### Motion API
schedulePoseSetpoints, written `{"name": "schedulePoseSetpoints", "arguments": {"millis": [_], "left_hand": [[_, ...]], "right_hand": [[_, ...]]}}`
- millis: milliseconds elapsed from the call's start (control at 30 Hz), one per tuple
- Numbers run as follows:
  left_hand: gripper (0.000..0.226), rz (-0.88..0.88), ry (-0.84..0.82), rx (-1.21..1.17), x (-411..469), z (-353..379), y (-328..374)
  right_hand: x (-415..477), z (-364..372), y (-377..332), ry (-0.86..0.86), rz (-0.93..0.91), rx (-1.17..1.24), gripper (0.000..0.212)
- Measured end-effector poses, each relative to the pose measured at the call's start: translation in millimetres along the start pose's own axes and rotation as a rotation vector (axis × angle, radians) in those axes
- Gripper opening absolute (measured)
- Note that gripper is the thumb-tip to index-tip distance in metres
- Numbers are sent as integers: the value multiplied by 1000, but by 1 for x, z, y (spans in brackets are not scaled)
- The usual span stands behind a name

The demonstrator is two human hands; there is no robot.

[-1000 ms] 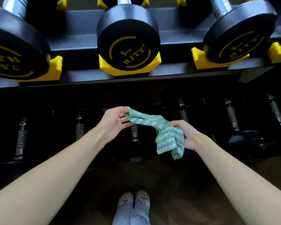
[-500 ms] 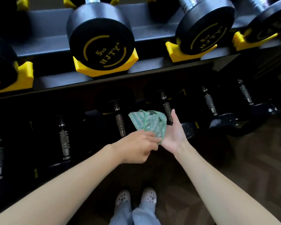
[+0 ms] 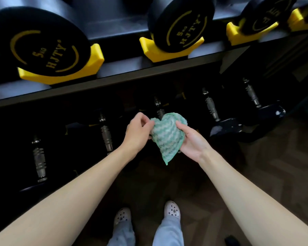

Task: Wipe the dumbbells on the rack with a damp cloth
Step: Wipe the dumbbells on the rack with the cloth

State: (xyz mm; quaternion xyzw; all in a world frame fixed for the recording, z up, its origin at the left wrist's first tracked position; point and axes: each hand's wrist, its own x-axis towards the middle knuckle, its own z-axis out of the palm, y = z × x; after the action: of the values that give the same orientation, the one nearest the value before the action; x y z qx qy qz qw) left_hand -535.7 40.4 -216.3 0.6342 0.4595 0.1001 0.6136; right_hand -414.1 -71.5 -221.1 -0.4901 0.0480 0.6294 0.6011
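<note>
Cloth (image 3: pixel 167 137): being held between left hand (image 3: pixel 137 134) and right hand (image 3: pixel 192 141).
Upper shelf (image 3: pixel 121 67): carrying dumbbells (image 3: pixel 41 45) side by side in cradles (image 3: pixel 96 55).
Lower dumbbells (image 3: pixel 106 137): lying beneath the shelf, behind the cloth.
Shoes (image 3: pixel 172 210): standing on the floor (image 3: pixel 265 166), nearest.

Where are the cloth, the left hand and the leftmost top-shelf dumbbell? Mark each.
cloth (image 3: pixel 167 137): head view, middle of the bunched fabric.
left hand (image 3: pixel 137 134): head view, back of the hand.
leftmost top-shelf dumbbell (image 3: pixel 40 44): head view, lettered end face.

Matt black dumbbell heads (image 3: pixel 39 41), glossy yellow plastic cradles (image 3: pixel 94 61), fuzzy woven cloth (image 3: pixel 167 135) (green-white), ridged shiny metal handles (image 3: pixel 38 157).
</note>
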Motion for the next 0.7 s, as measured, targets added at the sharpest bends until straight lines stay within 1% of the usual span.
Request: {"name": "schedulePoseSetpoints", "arguments": {"millis": [67, 133, 167, 233, 333, 400, 433, 500, 567, 633, 667, 700], "left_hand": [[18, -94, 92, -98, 4, 16, 4], [19, -154, 158, -93, 7, 38, 9], [18, -180, 160, -95, 9, 49, 12], [14, -227, 88, -115, 13, 73, 21], [10, -265, -40, -66, 17, 100, 36], [14, -318, -42, -49, 18, 111, 42], [16, -345, -21, -39, 19, 111, 43], [11, -357, 102, -6, 21, 111, 37], [10, -337, 274, 23, 23, 106, 23], [19, -342, 400, 30, 23, 97, 6], [25, -344, 434, 43, 23, 91, -4], [32, -347, 444, 75, 21, 86, -14]], "right_hand": [[-5, -13, -14, -13, -9, -23, 30], [-11, -26, -27, -47, -24, -25, 31], [-12, -31, -33, -64, -37, -10, 34], [-14, -40, -44, -86, -47, 44, 37], [-17, -55, -61, -125, -30, 96, 37], [-16, -69, -72, -115, -53, 64, 31], [-14, -75, -76, -72, -93, 30, 25], [-7, -88, -79, 47, -182, -109, 14], [3, -99, -75, 201, -254, -386, 8], [16, -107, -60, 350, -310, -729, 9], [22, -109, -50, 407, -355, -883, 12], [27, -110, -39, 467, -408, -1022, 19]]}}
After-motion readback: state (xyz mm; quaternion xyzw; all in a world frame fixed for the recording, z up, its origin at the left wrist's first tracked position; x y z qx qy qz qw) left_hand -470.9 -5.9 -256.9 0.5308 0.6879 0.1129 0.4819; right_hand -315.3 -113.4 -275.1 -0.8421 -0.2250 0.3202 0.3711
